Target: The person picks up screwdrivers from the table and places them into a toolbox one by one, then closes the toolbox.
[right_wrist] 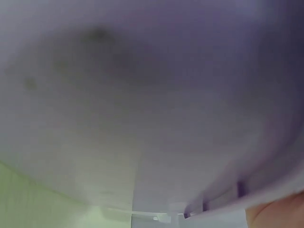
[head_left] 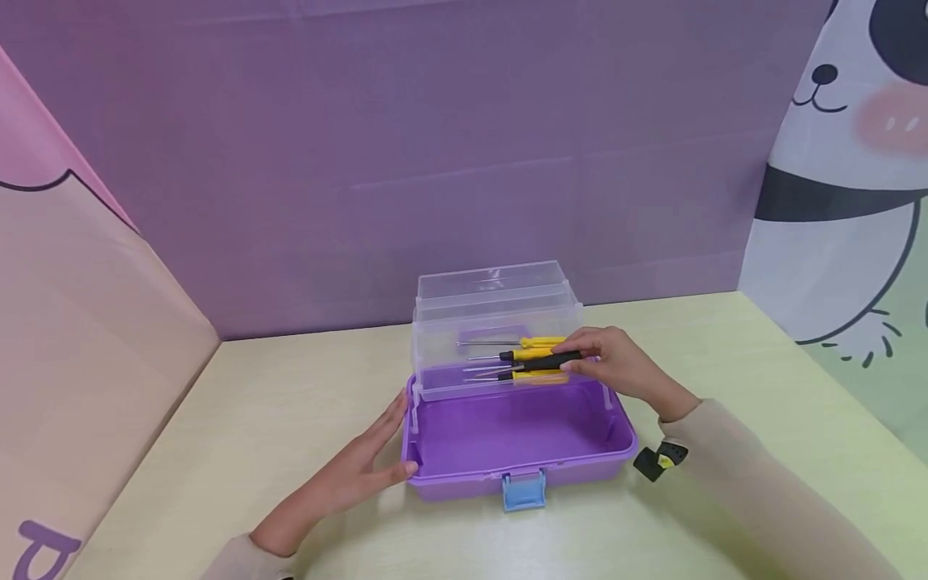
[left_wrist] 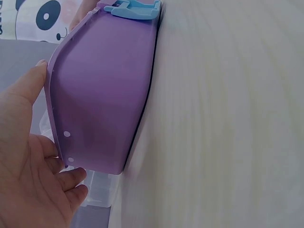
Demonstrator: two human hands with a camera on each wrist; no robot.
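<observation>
A purple toolbox [head_left: 518, 471] with a blue latch stands on the table, its clear plastic lid [head_left: 489, 294] raised at the back. Along the box's left end lies my left hand [head_left: 355, 475], thumb at the front rim and fingers spread toward the back corner. In the left wrist view, that thumb and the fingertips touch the rim of the box's end wall. My right hand [head_left: 616, 362] pinches a black-handled screwdriver [head_left: 540, 362] by its handle, over the back of the box. Several yellow-handled screwdrivers [head_left: 544, 342] lie beneath and around it, at the clear plastic part.
The pale wooden table [head_left: 304, 387] surrounds the box. Behind it rises a purple backdrop [head_left: 435, 161], with a panda print [head_left: 834, 242] on the right side panel. Pale, blurred plastic [right_wrist: 142, 118] fills most of the right wrist view.
</observation>
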